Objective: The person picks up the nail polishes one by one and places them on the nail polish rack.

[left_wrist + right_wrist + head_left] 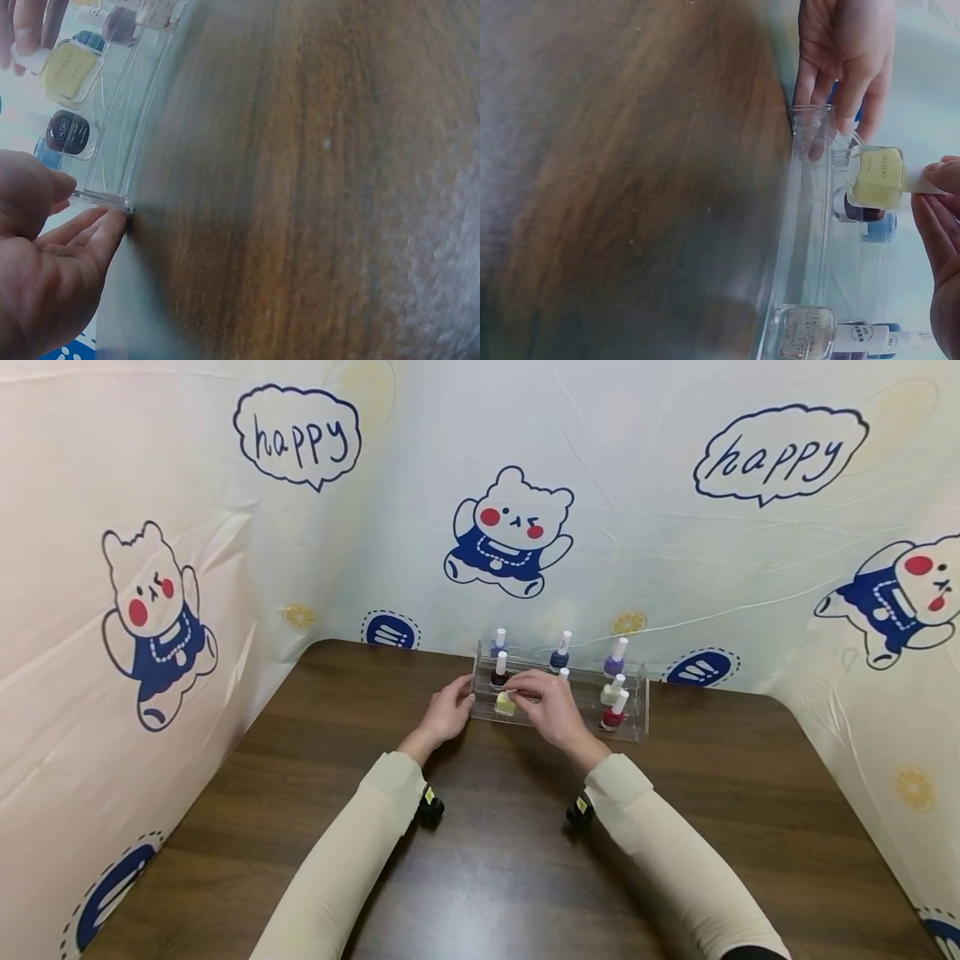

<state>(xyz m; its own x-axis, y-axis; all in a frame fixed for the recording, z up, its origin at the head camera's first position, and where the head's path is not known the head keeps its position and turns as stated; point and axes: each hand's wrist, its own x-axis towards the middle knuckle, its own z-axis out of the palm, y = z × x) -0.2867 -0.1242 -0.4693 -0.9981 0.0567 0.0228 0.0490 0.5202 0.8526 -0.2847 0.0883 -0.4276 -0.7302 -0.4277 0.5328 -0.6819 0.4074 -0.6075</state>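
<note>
A clear tiered rack (558, 727) of nail polish bottles stands at the table's far side. My left hand (447, 710) grips the rack's left end, thumb and fingers on either side of its edge in the left wrist view. My right hand (551, 706) pinches the white cap of a yellow nail polish bottle (877, 178). That bottle is upright over the left part of the front tier. Behind it stands a dark nail polish bottle (68, 133). A glittery pale bottle (806, 332) sits on the front tier, hidden by my right hand in the head view.
Blue (498, 648), navy (558, 659) and purple (613, 665) bottles line the back tier. At the rack's right are a pale green bottle (611, 695) and a red one (611, 719). A printed cloth (645, 485) hangs close behind the brown table (495, 860).
</note>
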